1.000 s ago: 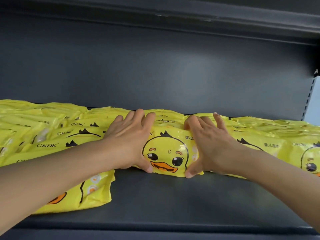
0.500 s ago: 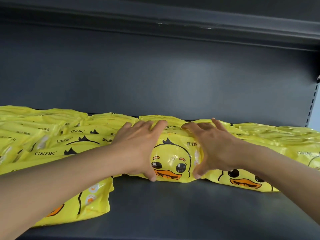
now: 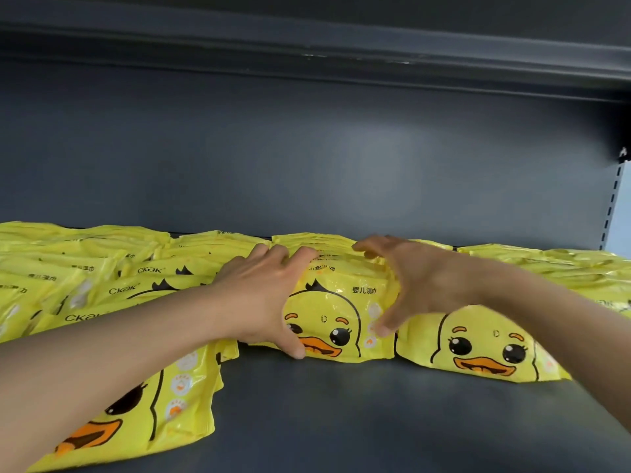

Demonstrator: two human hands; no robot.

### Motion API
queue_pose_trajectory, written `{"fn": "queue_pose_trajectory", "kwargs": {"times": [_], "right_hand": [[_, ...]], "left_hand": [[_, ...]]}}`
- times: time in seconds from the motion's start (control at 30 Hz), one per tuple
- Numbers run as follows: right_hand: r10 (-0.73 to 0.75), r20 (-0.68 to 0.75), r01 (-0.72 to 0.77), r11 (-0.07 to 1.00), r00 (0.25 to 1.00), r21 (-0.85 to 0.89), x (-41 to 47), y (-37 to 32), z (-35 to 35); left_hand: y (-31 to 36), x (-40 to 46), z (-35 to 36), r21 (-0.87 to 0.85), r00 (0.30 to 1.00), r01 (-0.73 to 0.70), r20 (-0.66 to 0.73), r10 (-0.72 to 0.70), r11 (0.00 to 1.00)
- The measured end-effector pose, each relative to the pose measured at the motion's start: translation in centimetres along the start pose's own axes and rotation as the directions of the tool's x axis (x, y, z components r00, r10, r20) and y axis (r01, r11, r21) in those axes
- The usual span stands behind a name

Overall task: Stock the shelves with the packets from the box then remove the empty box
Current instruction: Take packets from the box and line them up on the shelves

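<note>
Dark matte metal shelf (image 3: 341, 421): we list glossy yellow duck-print packets stacked either side. Left hand (image 3: 263, 295) and right hand (image 3: 420, 281), each grip curled, clasp the middle packet (image 3: 336, 312) on it.

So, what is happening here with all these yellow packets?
A person is stocking a dark shelf with yellow duck packets. The left hand and right hand grip the two sides of the middle stack, fingers curled over its top. More packets lie on both sides. No box is in view.
</note>
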State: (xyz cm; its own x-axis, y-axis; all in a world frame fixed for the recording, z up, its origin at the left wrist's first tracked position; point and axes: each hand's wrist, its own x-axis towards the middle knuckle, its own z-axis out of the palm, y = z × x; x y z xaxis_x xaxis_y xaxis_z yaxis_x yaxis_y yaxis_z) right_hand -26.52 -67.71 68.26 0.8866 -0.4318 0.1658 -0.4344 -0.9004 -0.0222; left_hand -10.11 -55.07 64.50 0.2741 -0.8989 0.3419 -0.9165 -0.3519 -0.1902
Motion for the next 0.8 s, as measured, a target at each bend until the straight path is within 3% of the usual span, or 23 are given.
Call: {"fn": "queue_pose_trajectory", "kwargs": {"times": [0.13, 0.3, 0.5, 0.67, 0.8], "right_hand": [[0.043, 0.13, -0.072, 0.971, 0.991, 0.227, 0.2, 1.9, -3.3], [0.061, 0.272, -0.124, 0.967, 0.96, 0.222, 1.9, 2.3, -2.8], [0.052, 0.199, -0.1, 0.966, 0.979, 0.238, 1.7, 2.6, -2.2], [0.002, -0.026, 0.006, 0.953, 1.0, 0.303, -0.3, 1.1, -2.5], [-0.067, -0.228, 0.091, 0.991, 0.971, 0.1, -2.0, -1.6, -2.0]], "left_hand": [[0.7, -0.3, 0.3, -0.019, 0.998, 0.029, -0.047, -0.03, 0.999], [1.3, 0.0, 0.4, 0.03, 0.995, 0.073, -0.065, -0.071, 0.997], [1.9, 0.2, 0.4, 0.036, 0.994, 0.102, -0.042, -0.101, 0.994], [1.4, -0.1, -0.6, 0.011, 0.997, 0.056, 0.054, -0.057, 0.998], [0.0, -2.2, -2.9, -0.072, 0.996, 0.039, 0.085, -0.032, 0.997]]}}
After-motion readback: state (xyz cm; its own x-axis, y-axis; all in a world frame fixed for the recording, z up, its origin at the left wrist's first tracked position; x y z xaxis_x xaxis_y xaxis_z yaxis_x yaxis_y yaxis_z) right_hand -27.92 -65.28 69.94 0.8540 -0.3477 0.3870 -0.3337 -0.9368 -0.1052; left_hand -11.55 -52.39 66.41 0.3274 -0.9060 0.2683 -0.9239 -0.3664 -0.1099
